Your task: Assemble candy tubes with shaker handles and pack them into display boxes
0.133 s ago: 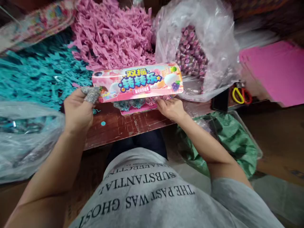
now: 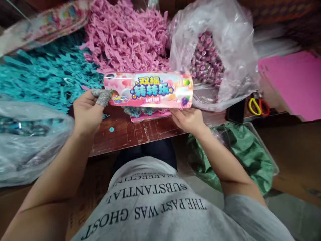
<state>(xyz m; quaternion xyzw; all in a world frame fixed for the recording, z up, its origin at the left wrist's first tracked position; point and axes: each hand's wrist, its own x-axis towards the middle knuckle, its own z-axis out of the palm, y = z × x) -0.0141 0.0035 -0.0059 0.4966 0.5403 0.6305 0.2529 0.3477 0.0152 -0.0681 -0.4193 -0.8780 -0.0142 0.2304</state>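
Observation:
Between my hands is a glossy printed cardboard card (image 2: 150,89), pink with colourful lettering and fruit pictures, bowed in a curve. My left hand (image 2: 87,108), with grey covers on the thumb and a finger, pinches its left end. At the lower right edge, my right hand (image 2: 188,118) has its fingers closed on the card, and some fingertips are hidden behind it. Beneath the card a pink tray (image 2: 136,118) lies on the table, with clear domed plastic and teal and pink pieces on it, mostly covered.
Heaped behind are teal plastic pieces (image 2: 50,77) and pink plastic pieces (image 2: 125,36). A clear bag (image 2: 235,63) of small pink-ended pieces stands right, another bag (image 2: 30,154) left. Scissors (image 2: 258,106), a dark phone (image 2: 235,112) and pink sheets (image 2: 293,83) lie at right on the brown table (image 2: 125,137).
The card's right part has bent down into more of a curve, and my right fingers have moved up to its lower edge. The whole view has shifted slightly.

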